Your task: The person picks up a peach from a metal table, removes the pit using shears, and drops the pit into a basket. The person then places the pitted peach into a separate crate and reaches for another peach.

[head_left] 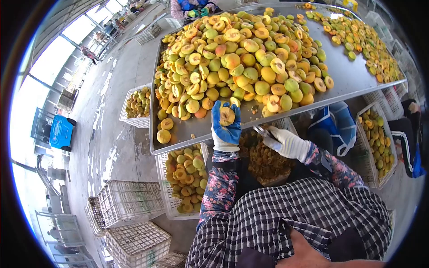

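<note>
Fruit half point(227, 116) is cupped cut side up in the curled left hand point(225, 130), over the table's point(348, 76) near edge. It is judged light, soft, slippery and easily bruised, and best cradled by the skin. A small tool point(260, 131) is gripped in the closed right hand point(288, 144). Heaped fruit point(237, 58) lies beyond, and crates point(129, 203) stand near left.

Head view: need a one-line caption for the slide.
Blue-gloved left hand holds a halved fruit at the edge of a fruit-heaped steel table; white-gloved right hand grips a metal tool.
</note>
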A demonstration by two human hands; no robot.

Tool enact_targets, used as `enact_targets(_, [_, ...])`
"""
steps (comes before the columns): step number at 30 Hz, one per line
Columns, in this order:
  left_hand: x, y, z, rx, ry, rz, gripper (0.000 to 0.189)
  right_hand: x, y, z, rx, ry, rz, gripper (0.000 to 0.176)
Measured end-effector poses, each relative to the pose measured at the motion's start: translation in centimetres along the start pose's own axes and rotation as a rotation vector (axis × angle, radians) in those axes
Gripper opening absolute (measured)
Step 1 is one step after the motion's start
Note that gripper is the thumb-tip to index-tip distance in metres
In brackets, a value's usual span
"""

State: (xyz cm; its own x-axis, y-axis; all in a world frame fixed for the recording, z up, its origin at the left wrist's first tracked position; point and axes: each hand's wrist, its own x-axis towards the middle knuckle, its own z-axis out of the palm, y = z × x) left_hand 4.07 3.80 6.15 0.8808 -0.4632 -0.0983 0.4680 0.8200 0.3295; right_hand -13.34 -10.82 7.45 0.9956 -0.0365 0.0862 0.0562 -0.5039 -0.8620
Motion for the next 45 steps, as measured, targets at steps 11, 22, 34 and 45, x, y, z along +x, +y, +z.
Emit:
enact_targets(11, [-3.3,-3.8,0.4,0.512,-0.058,0.156,0.056,2.9,-1.3,2.7,-0.392,0.225,-0.139,0.030])
enact_targets(22, [-4.1,-2.6,-0.3,0.870,-0.060,0.008,0.054,2.1,2.1,3.9,0.132,-0.001,-0.027,0.034])
enact_targets(34, [-4.0,-2.9,0.3,0.522,-0.032,-0.220,0.049,0.7,-0.2,1.0,0.036,-0.168,-0.113,0.027])
enact_targets(45, [-4.0,-3.9,0.9,0.592,0.027,-0.143,0.044,-0.4,-2.2,1.4,1.141,-0.353,0.558,0.038])
